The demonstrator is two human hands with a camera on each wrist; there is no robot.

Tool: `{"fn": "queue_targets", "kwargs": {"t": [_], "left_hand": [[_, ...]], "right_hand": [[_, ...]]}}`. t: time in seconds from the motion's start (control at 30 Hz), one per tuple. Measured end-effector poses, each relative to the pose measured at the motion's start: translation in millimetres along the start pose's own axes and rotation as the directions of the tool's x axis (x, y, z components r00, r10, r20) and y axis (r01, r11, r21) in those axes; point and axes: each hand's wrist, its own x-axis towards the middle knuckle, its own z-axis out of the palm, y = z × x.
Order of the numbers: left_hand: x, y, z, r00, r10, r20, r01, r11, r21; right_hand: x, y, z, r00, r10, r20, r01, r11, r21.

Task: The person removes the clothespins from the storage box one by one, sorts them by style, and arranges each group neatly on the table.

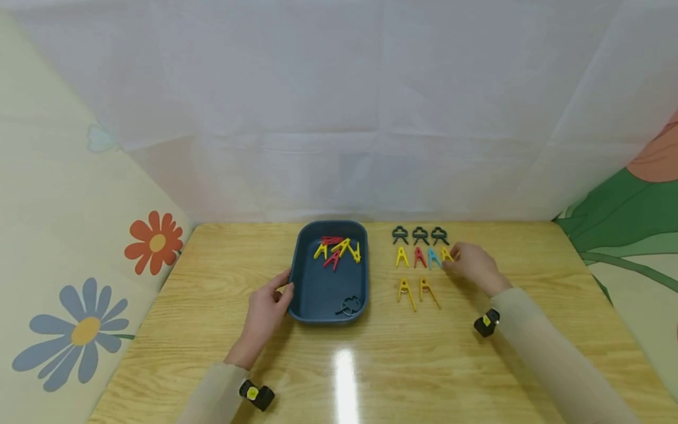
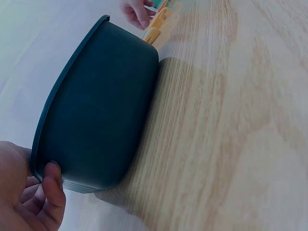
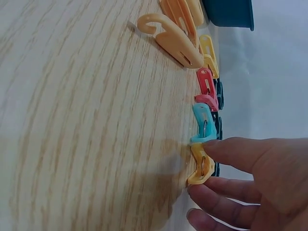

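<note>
My left hand (image 1: 266,309) pinches the left rim of a dark blue plastic tray (image 1: 323,291), thumb on its outer wall in the left wrist view. Inside lie several red and yellow clothespins (image 1: 332,259) and a dark green clip (image 1: 349,305) near the front corner. My right hand (image 1: 477,268) holds a small yellow clothespin (image 3: 201,166) between thumb and fingers. That clothespin stands on the table at the right end of a row, beside a light blue clothespin (image 3: 204,122), a red one (image 3: 206,86) and another yellow one (image 1: 402,257).
Behind that row stand 3 dark green clips (image 1: 420,235). In front are two larger orange-yellow hooked clips (image 1: 405,291). All sit on a wooden table (image 1: 424,365) against a white cloth backdrop (image 1: 291,118), with flower-patterned cloth at both sides.
</note>
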Motion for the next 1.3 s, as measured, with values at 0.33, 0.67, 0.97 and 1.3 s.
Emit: {"fn": "queue_targets", "kwargs": {"t": [0.33,0.67,0.97,1.3], "left_hand": [[-0.5,1.0,-0.1,1.000,-0.007,0.001,0.007,1.000,-0.004],[-0.8,2.6,-0.6,1.000,-0.023,0.004,0.023,1.000,-0.008],[-0.7,2.9,-2.0,1.000,-0.024,0.017,0.024,1.000,-0.007],[-0.3,2.6,-1.0,1.000,-0.016,0.014,0.016,1.000,-0.001]], "right_hand": [[-1.8,-1,2,1.000,0.003,-0.007,-0.003,1.000,-0.024],[-3.2,-4,-12,0.998,-0.031,-0.048,0.028,0.998,-0.051],[0.4,-30,-27,0.993,-0.104,-0.054,0.100,0.992,-0.080],[7.4,-73,-30,0.978,-0.201,-0.055,0.197,0.978,-0.067]]}}
